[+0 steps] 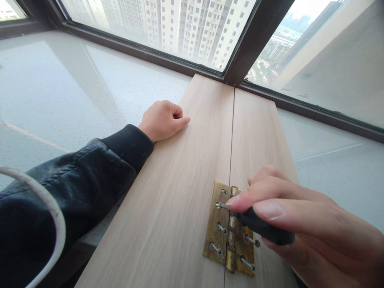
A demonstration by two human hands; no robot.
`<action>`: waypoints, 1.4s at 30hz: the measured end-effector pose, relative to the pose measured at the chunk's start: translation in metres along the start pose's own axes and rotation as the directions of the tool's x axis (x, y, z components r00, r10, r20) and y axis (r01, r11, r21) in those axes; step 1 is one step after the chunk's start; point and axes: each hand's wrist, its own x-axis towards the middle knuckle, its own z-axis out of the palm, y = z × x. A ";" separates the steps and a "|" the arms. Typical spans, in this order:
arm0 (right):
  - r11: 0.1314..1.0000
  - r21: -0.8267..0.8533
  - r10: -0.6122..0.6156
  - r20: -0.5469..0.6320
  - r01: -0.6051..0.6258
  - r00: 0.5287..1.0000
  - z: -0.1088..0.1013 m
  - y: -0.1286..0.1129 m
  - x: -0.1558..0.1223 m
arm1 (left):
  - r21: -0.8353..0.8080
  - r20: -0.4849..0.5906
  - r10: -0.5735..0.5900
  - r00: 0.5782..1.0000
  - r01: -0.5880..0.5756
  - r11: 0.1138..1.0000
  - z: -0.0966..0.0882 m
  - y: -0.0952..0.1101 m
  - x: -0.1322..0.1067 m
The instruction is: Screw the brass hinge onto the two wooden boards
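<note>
Two light wooden boards (180, 180) lie side by side on a pale window ledge, joined by a brass hinge (228, 228) near the front. Several screws stand half-raised in the hinge's holes. My right hand (300, 224) is closed round a black-handled screwdriver (264, 230), its metal tip at a screw (219, 205) on the hinge's left leaf. My left hand (163, 119), in a black sleeve, rests on the left board's edge with its fingers curled and nothing seen in them.
The pale stone ledge (75, 92) spreads left and right of the boards. Dark window frames (252, 44) run along the back, with high-rise buildings beyond the glass. A white cable (54, 208) curves over my left arm at the lower left.
</note>
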 end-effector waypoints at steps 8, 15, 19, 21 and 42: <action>0.997 0.067 -0.033 -0.201 0.048 0.979 0.003 0.003 0.000 | -0.021 -0.011 0.008 1.000 -0.008 1.000 0.001 -0.001 0.001; 0.997 -0.048 -0.065 -0.163 0.058 0.984 0.008 0.001 0.009 | -0.017 -0.003 0.013 1.000 -0.013 1.000 0.001 -0.001 0.000; 0.998 -0.055 -0.053 -0.184 0.043 0.981 0.012 -0.001 0.015 | -0.016 -0.001 0.006 1.000 -0.006 1.000 0.000 -0.001 0.000; 0.998 -0.057 -0.051 -0.175 0.042 0.983 0.010 -0.001 0.013 | -0.015 -0.003 0.012 1.000 -0.012 1.000 0.000 -0.001 0.000; 0.938 -0.345 -0.061 -0.076 0.031 0.995 0.001 0.005 -0.009 | -0.022 -0.007 0.012 1.000 -0.013 1.000 0.000 0.000 0.000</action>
